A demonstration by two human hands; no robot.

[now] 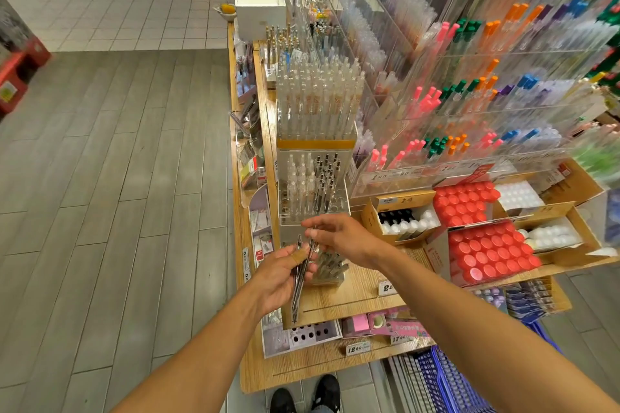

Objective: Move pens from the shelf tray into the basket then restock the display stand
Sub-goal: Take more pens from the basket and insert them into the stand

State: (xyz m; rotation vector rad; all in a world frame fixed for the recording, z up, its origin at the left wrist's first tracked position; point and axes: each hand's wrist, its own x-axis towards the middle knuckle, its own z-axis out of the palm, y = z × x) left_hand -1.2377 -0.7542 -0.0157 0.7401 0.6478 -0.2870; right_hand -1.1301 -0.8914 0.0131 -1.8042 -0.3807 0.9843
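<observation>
Floor of grey planks (110, 178) fills the left of the view; the wooden shelf edge (352, 292) begins at centre. Left hand (280, 273): fingers curled around a small bundle of dark pens (299, 282), thumb laid across the barrels. Long axis of the bundle runs near-vertical in the view, one end rising toward the display stand, the other end dropping below the palm toward the person. Right hand (339, 235): reaching leftward across the shelf, fingertips pinched narrow on the upper end of one pen (313, 241) of that bundle; the remaining fingers are loosely spread. The two hands are almost touching. Display stand (313, 201): clear tiered holder directly beyond and above both hands, its lowest tier partly filled with dark-clipped pens and showing vacant sockets along the near row. A low clear tray of pens (330, 266) sits on the shelf just behind the hands. Basket (446, 382): blue mesh, at lower right beside the person's right arm, well apart from the pens held. Judged step: restocking, one pen at a time. The pinched pen lies just short of the sockets; the right hand is the nearer to them, and the pen must be lifted free and turned upright to drop in
</observation>
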